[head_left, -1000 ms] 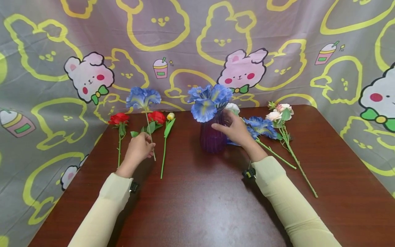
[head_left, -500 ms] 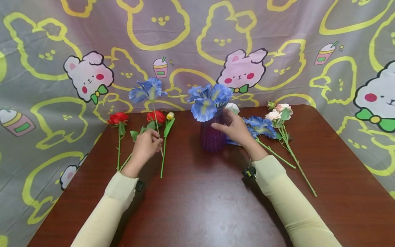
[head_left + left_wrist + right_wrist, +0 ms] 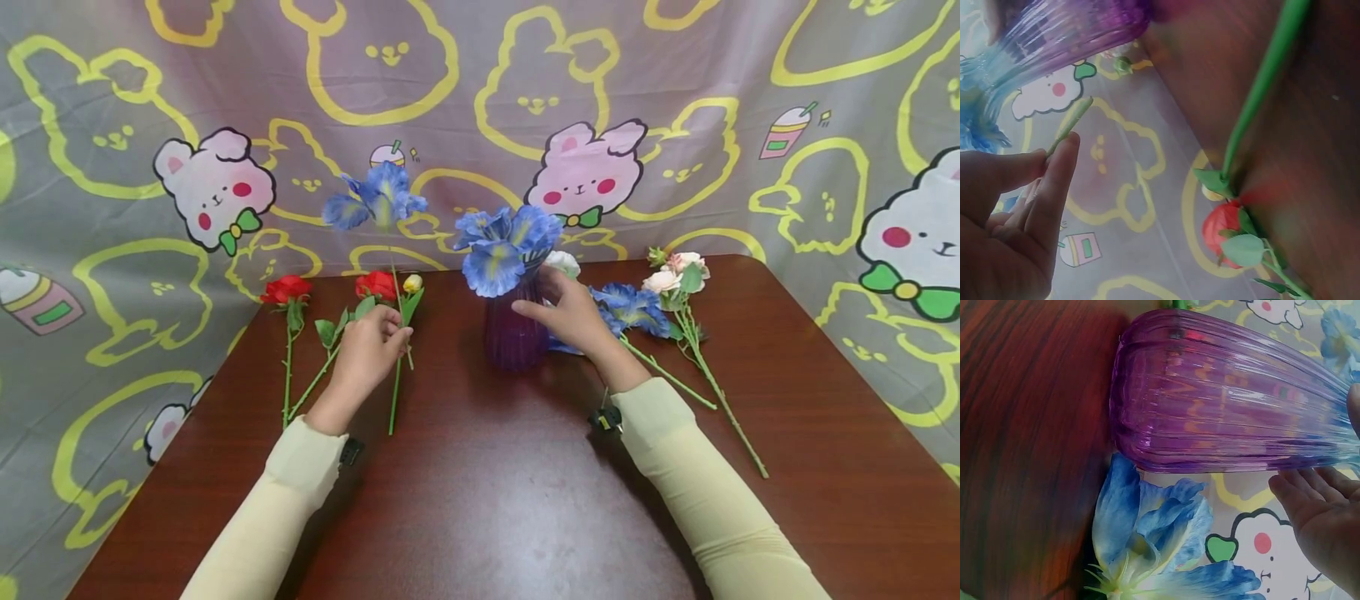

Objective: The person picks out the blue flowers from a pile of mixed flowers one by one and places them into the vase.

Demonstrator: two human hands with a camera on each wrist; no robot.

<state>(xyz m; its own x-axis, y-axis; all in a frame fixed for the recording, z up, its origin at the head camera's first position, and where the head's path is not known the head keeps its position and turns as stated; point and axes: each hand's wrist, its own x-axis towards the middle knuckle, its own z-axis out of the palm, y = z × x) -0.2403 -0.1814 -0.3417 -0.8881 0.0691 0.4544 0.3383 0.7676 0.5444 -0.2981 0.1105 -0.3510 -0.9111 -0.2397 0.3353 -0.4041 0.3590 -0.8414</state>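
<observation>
My left hand (image 3: pixel 367 350) pinches the thin green stem of a blue iris (image 3: pixel 384 200) between thumb and fingers. Its bloom is raised above the table; the cut stem end (image 3: pixel 1072 122) sticks out past the fingertips in the left wrist view. A ribbed purple glass vase (image 3: pixel 516 337) stands upright at the table's middle, with a blue iris bloom (image 3: pixel 495 260) over its mouth. My right hand (image 3: pixel 568 312) holds the vase near its neck from the right, thumb in front and fingers behind. The vase is see-through in the right wrist view (image 3: pixel 1210 400).
Two red roses (image 3: pixel 287 290) and a yellow tulip (image 3: pixel 412 284) lie at the left. Right of the vase lie a blue iris (image 3: pixel 633 310), a white flower (image 3: pixel 564 264) and a pale pink spray (image 3: pixel 678 273) on the brown table (image 3: pixel 480 500). A patterned cloth (image 3: pixel 450 100) hangs behind.
My left hand has moved right and away from me with the iris, whose bloom has risen and come nearer the vase. The right hand and vase have stayed put.
</observation>
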